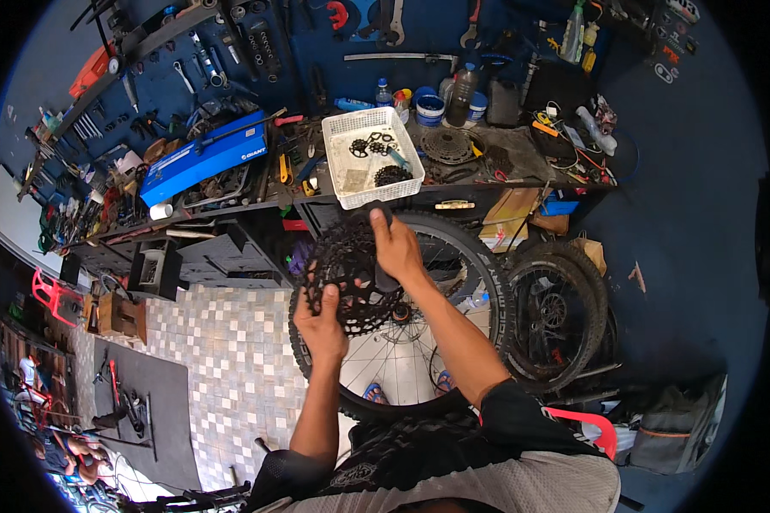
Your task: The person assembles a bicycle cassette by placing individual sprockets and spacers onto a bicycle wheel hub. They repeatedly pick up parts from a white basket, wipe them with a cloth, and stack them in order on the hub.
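In the head view, the left hand (320,329), fingers curled, grips one large black toothed metal cassette (359,301) above one black-tyred spoked wheel (498,321), while the right hand (395,250) clasps one dark elongated object (385,279).

Pale light brightens the tiled floor (239,368) left of the left hand's (321,329) grip, where the dark cassette (346,261) loses fine detail in low contrast, while the wall (684,282) right of the grip is dim and the workbench (530,156) beyond it bows toward a black, blue-fringed fisheye border.
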`<state>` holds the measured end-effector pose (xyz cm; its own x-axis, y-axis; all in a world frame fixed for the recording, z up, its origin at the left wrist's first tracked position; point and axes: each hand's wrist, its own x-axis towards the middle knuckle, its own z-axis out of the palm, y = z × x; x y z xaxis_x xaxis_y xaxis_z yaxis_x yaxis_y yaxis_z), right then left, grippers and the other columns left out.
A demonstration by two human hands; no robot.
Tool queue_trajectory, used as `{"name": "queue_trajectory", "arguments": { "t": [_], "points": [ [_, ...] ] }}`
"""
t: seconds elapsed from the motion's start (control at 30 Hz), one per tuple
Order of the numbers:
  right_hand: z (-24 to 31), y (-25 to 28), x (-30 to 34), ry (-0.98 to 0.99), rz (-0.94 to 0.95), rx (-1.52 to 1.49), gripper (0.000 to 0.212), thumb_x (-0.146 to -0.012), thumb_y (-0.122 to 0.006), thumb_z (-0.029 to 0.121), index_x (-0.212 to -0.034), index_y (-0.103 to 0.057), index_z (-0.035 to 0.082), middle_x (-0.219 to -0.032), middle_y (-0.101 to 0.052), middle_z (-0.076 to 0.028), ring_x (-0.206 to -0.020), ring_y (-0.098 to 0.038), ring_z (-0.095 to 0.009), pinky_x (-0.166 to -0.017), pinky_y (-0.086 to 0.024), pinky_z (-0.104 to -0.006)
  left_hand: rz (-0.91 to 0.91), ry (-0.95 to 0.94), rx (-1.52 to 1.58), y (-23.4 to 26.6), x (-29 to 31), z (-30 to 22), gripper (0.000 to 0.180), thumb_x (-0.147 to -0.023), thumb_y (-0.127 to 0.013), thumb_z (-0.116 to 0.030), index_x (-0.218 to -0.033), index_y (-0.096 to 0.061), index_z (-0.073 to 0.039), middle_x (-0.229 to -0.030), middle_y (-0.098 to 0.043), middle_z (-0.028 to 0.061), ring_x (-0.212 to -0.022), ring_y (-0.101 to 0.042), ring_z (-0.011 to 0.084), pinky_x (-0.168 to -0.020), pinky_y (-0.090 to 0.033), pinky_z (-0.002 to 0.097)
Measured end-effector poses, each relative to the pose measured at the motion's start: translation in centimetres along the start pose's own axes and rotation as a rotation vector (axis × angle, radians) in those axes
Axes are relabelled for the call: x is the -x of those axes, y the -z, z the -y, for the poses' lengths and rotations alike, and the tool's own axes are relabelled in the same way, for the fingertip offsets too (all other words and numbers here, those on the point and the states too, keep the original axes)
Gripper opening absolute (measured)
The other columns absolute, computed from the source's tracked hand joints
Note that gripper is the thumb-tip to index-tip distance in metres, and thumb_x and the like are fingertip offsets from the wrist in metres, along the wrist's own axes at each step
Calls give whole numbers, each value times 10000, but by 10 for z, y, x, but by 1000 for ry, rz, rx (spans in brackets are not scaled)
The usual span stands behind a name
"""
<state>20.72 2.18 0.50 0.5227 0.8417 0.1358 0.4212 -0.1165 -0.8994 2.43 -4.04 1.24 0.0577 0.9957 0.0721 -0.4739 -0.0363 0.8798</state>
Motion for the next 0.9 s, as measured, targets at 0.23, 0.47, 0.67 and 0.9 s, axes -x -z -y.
{"name": "queue_trajectory", "arguments": {
  "t": [0.23, 0.47, 0.67, 0.9],
  "points": [
    [-78, -6, -34, -941, -163, -1100, 729, -1032, -470, 635, -1421, -526, 21, -1389, -613, -185, -1159, -666, -367, -991, -537, -531, 12, -103, -278, 0, 18, 10, 482, -1022, -668, -141, -1458, -521, 3, -1242, -686, 66, -1031, -663, 128, -826, -569, 262],
    [-72, 18, 32, -619, 206, -433, 935, -982, -410, 763, -1456, -487, -39, -1418, -594, -213, -1231, -633, -292, -1029, -510, -443, -24, -96, -130, 13, -3, 11, 491, -1026, -649, -118, -1473, -501, 17, -1281, -666, 117, -1055, -672, 175, -883, -571, 300],
    [-82, -21, 39, -808, -23, -797, 869, -951, -480, 774, -1332, -589, 0, -1203, -677, -151, -1053, -667, -297, -935, -550, -432, 140, -394, -607, -16, 17, 13, 380, -936, -717, -6, -1307, -655, 44, -1213, -717, 139, -1100, -683, 228, -1008, -522, 338],
    [-53, 64, 56, -535, 499, -1588, 549, -1048, -553, 503, -1309, -610, 24, -1185, -713, -141, -1015, -730, -269, -887, -613, -462, 774, -1061, -1365, 6, 6, -17, 594, -761, -809, -250, -1340, -691, -307, -1402, -587, 70, -1310, -554, 279, -1104, -470, 467]
  ]
}}
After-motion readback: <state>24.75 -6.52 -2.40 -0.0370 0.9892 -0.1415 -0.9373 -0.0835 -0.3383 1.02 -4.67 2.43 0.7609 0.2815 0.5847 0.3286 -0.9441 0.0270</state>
